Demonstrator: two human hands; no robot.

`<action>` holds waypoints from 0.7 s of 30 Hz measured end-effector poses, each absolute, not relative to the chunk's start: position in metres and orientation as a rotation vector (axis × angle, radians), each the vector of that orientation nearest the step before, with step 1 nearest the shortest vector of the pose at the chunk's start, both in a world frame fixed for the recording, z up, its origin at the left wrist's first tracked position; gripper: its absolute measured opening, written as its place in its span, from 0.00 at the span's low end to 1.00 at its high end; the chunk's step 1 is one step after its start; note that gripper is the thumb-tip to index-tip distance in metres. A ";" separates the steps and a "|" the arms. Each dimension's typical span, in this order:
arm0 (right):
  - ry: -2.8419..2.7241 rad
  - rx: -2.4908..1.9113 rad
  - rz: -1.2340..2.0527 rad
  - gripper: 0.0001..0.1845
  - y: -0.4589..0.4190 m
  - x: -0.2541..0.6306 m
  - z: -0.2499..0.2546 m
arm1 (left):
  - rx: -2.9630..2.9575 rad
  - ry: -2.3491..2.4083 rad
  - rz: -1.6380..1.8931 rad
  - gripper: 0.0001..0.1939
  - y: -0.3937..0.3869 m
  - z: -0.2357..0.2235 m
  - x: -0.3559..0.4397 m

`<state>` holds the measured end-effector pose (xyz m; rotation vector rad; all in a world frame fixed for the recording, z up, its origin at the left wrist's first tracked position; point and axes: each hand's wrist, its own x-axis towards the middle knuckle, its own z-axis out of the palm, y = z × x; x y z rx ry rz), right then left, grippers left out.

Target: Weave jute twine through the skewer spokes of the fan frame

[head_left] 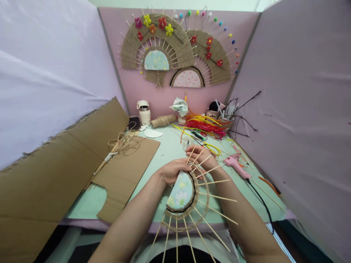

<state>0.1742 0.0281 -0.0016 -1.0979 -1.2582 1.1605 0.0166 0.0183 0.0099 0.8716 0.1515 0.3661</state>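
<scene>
A half-round fan piece (pixel 181 191) lies tilted over the table's front edge. It has a pale blue patterned centre, a black cord border and several thin wooden sticks (pixel 219 197) fanning outward. Twine (pixel 207 199) runs across the sticks in an arc. My left hand (pixel 174 171) is closed on the fan's upper end, with the thumb near the first sticks. Behind the upper sticks, my right hand (pixel 201 157) has its fingers curled close to the twine and sticks. What its fingertips grip, if anything, is partly hidden.
A pink glue gun (pixel 237 165) with a black cord lies right, near yellow-handled scissors (pixel 212 148) and red and yellow pipe cleaners (pixel 205 126). Cut cardboard (pixel 131 171) covers the left. A twine roll (pixel 163 120) and white bottle (pixel 144 115) stand behind. Decorated fans (pixel 157 40) hang on the back panel.
</scene>
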 end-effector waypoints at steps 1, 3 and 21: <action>-1.255 -1.090 1.179 0.13 0.028 0.174 -0.002 | 0.853 0.154 0.368 0.14 0.018 0.010 0.017; -1.243 -1.075 1.204 0.14 0.028 0.173 -0.004 | 0.817 0.157 0.371 0.12 0.018 0.009 0.018; -1.234 -1.123 1.195 0.13 0.029 0.180 0.000 | 0.791 0.175 0.422 0.10 0.015 0.000 0.028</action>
